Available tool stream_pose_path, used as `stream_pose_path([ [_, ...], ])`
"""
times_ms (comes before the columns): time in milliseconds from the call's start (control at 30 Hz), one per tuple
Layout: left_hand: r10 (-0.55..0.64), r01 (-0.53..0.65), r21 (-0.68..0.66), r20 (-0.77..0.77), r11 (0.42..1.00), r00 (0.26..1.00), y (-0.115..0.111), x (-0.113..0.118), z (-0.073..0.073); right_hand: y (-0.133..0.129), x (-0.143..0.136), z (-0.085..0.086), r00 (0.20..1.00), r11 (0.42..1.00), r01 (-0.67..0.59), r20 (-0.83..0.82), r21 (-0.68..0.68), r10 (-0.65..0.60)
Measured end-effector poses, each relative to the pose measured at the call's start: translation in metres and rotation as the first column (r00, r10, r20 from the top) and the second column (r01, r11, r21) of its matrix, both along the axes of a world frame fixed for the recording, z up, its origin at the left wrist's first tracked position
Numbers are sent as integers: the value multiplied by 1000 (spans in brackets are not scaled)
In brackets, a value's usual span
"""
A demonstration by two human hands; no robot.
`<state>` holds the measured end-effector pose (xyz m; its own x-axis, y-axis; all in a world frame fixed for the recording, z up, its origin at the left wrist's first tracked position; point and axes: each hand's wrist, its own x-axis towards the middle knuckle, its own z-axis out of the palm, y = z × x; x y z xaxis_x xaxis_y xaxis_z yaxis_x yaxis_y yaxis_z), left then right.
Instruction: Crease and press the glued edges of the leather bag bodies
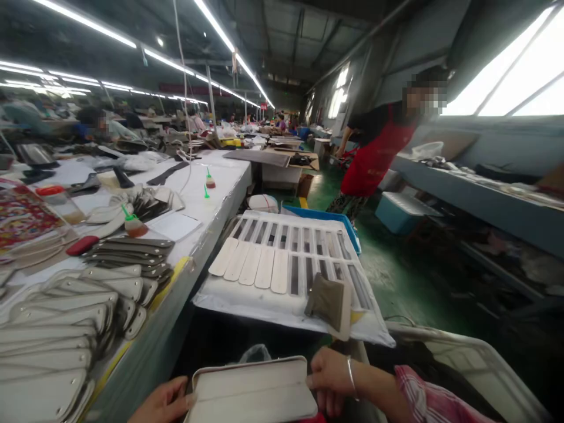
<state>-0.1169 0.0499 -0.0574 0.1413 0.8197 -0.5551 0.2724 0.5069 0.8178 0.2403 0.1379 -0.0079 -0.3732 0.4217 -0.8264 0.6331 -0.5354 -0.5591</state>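
Low in front of me I hold a cream flat panel (251, 390) with rounded corners and a raised dark-edged rim. My left hand (165, 402) pinches its left edge, thumb on top. At the right edge my right hand (326, 376), with a silver bangle on the wrist, has its fingers curled against the panel. Just beyond stands a white slotted tray (264, 302). Several narrow cream strips (251, 264) lie side by side across its slots. A folded brown-grey piece (328, 299) with a cream edge rests on the tray's near right corner.
Along the left table edge lie stacked cream panels (48, 352) and dark grey panels (132, 249). Green-tipped bottles (134, 223) stand behind them. A blue crate (326, 214) is under the tray. A person in a red apron (374, 153) stands in the aisle. A white-rimmed bin (458, 346) is at right.
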Motion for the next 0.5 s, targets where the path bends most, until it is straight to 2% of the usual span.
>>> stream_pose_path([
  [100,-127,126,-15,-58,992,990,4,-7,8,2,3,-3,999,999,-7,-35,-34,5],
  [167,-253,257,1,-176,967,951,10,-11,21,4,9,-8,998,999,-32,-50,-17,32],
  [233,-319,358,66,-326,931,890,21,-8,38,6,15,-13,996,995,-50,-68,92,56],
  [267,-318,388,117,-388,914,865,28,-3,46,6,17,-14,995,978,-40,-78,206,57],
  [300,-303,406,175,-427,897,852,35,7,55,6,18,-15,994,938,-16,-97,346,53],
  [333,-286,417,233,-442,878,850,42,20,61,6,18,-14,991,873,17,-124,488,50],
  [400,-309,463,320,-430,826,848,56,53,70,5,14,-12,982,699,47,-161,714,98],
  [500,-479,610,362,-391,705,786,71,105,70,2,7,-8,958,436,-76,-56,897,282],
])
